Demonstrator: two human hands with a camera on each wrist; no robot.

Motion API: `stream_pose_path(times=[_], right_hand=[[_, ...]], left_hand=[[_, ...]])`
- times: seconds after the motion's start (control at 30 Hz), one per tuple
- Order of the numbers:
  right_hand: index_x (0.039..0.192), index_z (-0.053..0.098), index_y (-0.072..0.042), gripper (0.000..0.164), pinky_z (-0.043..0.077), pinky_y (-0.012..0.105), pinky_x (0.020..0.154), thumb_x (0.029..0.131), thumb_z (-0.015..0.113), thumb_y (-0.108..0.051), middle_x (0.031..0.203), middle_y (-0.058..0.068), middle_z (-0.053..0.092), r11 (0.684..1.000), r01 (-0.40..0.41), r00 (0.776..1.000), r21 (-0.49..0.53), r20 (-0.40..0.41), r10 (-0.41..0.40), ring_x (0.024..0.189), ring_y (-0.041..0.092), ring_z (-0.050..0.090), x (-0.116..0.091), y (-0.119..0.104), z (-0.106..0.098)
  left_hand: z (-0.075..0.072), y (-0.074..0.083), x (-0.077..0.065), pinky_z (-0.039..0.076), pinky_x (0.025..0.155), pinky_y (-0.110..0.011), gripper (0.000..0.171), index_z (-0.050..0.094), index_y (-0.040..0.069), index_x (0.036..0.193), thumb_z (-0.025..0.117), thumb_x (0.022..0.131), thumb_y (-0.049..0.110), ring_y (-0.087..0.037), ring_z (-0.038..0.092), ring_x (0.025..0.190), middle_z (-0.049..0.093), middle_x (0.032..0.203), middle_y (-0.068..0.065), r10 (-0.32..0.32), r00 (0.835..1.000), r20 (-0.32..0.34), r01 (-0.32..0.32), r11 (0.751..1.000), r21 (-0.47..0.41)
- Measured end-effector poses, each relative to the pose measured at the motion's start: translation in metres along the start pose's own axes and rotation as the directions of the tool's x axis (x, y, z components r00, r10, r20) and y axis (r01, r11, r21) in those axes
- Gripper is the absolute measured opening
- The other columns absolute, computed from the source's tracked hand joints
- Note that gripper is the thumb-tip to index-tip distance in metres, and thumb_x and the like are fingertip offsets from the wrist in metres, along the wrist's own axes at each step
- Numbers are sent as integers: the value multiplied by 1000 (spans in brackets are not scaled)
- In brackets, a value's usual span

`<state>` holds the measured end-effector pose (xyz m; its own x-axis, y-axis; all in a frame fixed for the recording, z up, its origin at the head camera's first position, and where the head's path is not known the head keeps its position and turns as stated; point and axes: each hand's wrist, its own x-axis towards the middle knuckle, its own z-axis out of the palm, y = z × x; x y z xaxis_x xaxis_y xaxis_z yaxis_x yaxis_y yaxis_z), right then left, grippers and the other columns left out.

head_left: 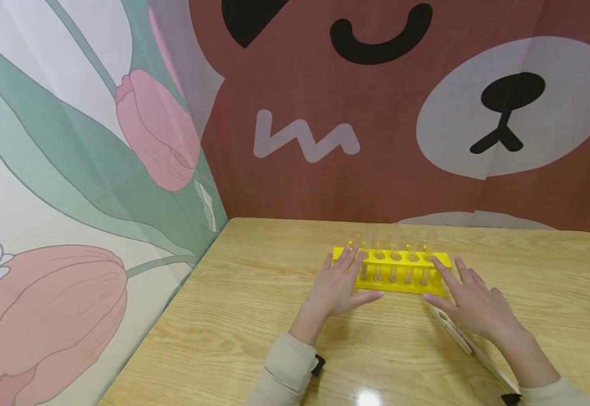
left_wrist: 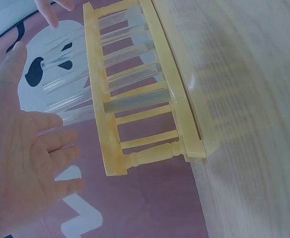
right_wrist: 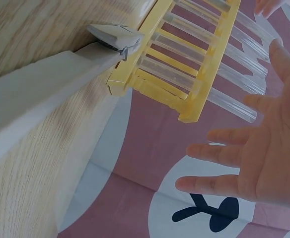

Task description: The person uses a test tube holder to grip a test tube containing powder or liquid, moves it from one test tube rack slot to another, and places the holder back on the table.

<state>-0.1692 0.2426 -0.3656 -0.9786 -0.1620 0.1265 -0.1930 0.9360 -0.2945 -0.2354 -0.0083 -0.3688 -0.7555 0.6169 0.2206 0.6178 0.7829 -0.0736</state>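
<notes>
Left hand [head_left: 338, 286] and right hand [head_left: 480, 307], spread and empty, are near the rack [head_left: 401, 263]; its tubes [right_wrist: 233, 106] look slippery, breakable, best pinched above it

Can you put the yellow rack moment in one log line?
left hand: holding nothing | right hand: holding nothing | yellow rack: upright, clear tubes inside | pale tool: on table

The 2 wrist views crop the yellow rack [head_left: 401, 263], partly hidden behind the left hand [head_left: 334, 286] in head view.
</notes>
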Motion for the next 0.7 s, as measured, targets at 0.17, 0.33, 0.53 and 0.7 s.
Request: stream_pose_path(times=[0.17, 0.33, 0.53, 0.7], right_hand=[[145, 7, -17, 80, 18, 77, 74, 85, 44, -56, 137, 37, 11, 1000, 1, 1000, -4, -3, -2, 114, 59, 21, 0, 1, 1], [145, 7, -17, 80, 18, 77, 74, 85, 44, -57, 137, 37, 11, 1000, 4, 1000, -13, -2, -4, 114, 59, 22, 0, 1, 2], [145, 6, -17, 80, 19, 77, 73, 86, 43, -56, 136, 37, 11, 1000, 4, 1000, -15, 5, -4, 114, 59, 22, 1, 2, 4], [145, 6, -17, 80, 20, 76, 73, 86, 43, -55, 137, 37, 10, 1000, 1, 1000, -12, 9, -1, 115, 59, 21, 2, 1, 5]], left_hand=[[1, -1, 1, 12, 105, -43, 85, 20, 12, 143, 25, 82, 70, -18, 7, 134, 13, 148, -4, -18, 1000, 25, 18, 1000, -5], [3, -3, 2, 10, 106, -42, 84, 19, 13, 143, 25, 82, 70, -17, 7, 134, 13, 148, -2, -27, 999, 38, 27, 1000, -3], [4, -6, 1, 11, 105, -43, 84, 20, 11, 143, 25, 82, 70, -19, 13, 134, 16, 147, -4, -21, 999, 40, 21, 1000, -6], [5, -7, 1, 11, 106, -42, 84, 18, 12, 143, 25, 82, 70, -19, 12, 134, 17, 147, -4, -31, 998, 59, 32, 999, -19]])
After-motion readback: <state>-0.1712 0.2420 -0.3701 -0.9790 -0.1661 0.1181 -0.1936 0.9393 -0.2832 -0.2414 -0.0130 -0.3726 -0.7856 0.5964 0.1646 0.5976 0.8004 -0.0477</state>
